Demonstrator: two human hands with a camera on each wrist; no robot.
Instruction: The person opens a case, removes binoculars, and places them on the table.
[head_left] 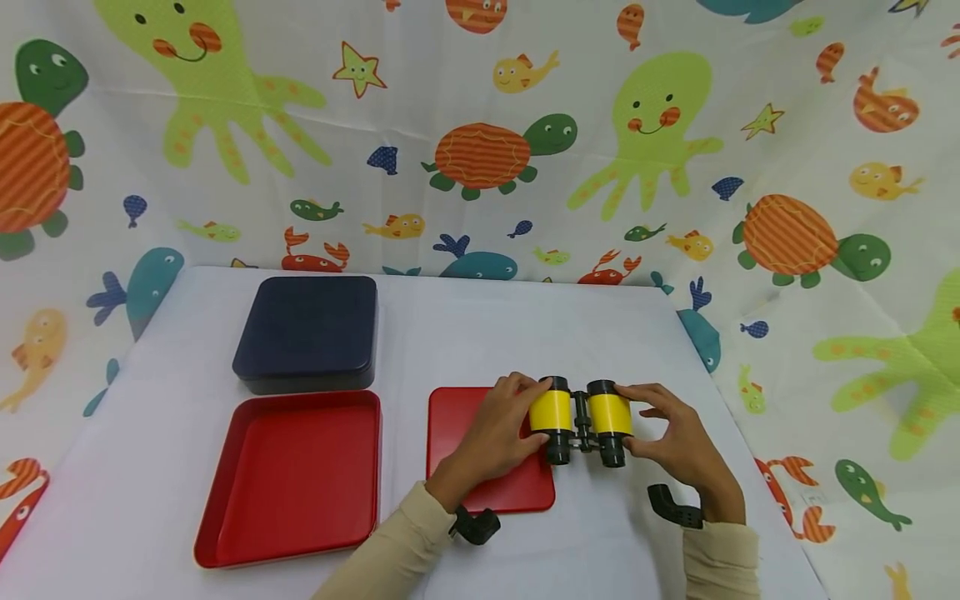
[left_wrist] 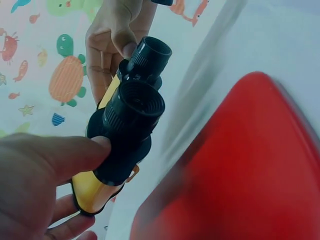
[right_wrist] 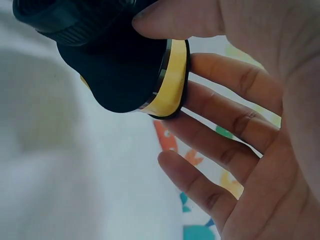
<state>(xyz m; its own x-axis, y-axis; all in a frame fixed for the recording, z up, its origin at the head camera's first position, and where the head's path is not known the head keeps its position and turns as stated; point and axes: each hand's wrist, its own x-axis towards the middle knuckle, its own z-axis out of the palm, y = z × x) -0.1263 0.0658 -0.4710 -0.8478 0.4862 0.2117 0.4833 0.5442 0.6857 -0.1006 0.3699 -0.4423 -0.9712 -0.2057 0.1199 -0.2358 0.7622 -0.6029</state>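
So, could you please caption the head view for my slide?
Both hands, left hand and right hand, hold yellow-and-black binoculars beside a red tray.

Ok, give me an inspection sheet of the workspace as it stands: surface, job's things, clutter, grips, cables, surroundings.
Surface: white table, cloth-covered.
Job's things: yellow and black binoculars held between both hands, over the right edge of the flat red lid; eyepieces toward the person.
Clutter: open red tray front left; dark closed box behind it.
Grips: left hand grips the left barrel, thumb on the black body; right hand holds the right barrel, fingers along the yellow band.
Cables: nothing seen.
Surroundings: sea-animal print backdrop behind and on both sides.
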